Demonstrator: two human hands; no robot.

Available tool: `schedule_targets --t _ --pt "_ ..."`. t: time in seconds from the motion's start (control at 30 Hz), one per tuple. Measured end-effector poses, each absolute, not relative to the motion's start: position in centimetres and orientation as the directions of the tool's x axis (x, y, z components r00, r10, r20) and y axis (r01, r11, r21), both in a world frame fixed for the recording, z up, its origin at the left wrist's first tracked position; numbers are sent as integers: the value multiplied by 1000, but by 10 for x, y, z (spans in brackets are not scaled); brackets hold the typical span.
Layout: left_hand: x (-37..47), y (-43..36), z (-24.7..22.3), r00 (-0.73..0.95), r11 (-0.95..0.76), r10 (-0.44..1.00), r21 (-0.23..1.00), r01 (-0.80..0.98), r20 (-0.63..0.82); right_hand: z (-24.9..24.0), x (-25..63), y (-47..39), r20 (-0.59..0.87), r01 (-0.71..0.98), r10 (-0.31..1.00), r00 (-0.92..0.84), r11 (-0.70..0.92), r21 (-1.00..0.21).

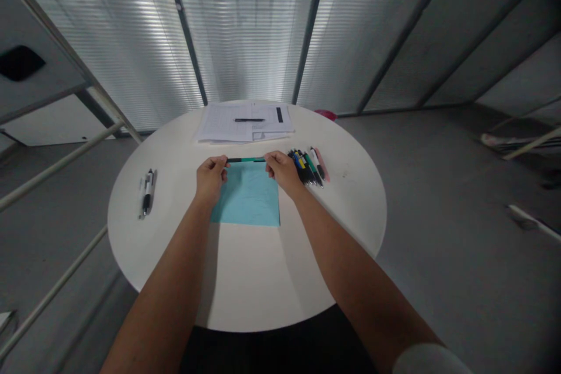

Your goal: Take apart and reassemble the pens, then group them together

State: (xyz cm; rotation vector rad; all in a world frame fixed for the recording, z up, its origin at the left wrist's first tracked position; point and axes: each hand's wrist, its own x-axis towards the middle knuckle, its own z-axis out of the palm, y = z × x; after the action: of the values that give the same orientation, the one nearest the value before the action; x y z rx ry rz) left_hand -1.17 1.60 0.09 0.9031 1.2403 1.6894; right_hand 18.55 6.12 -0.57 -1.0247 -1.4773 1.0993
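A green and black pen [248,159] is stretched sideways between my two hands, over the far edge of a light blue sheet [249,196]. My left hand [212,175] pinches its black end. At the other end, my right hand [280,169] has its fingers closed on the green part. The blue sheet lies flat on the white round table [249,280]. Right beside my right hand is a row of several pens [309,166] in black, blue, yellow, green, white and pink, the nearest ones partly hidden by the hand.
Stacked papers [228,128] lie at the table's far side with a dark pen [249,120] on top. White and black pens [148,191] lie at the left. A pale metal rail [65,160] runs along the left side, and window blinds [245,29] stand behind the table.
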Motion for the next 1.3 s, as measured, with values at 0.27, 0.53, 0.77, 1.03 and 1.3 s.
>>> schedule_targets --t 0.27,0.53,0.77,1.03,1.3 --pt "-12 16 0 -378 -169 921 967 -188 88 -5 185 60 189 39 970 -151 196 -980" --pt "-11 15 2 -390 -156 918 970 -188 72 -5 185 60 234 20 963 -137 239 -971" --pt "-12 15 0 -382 -175 920 965 -195 89 -2 186 57 199 150 967 -161 223 -963" --pt "-11 15 2 -394 -150 917 971 -186 67 -3 186 58 214 24 965 -152 220 -975" --pt "-11 15 3 -384 -155 921 967 -204 67 -6 186 60 204 125 966 -160 225 -966"
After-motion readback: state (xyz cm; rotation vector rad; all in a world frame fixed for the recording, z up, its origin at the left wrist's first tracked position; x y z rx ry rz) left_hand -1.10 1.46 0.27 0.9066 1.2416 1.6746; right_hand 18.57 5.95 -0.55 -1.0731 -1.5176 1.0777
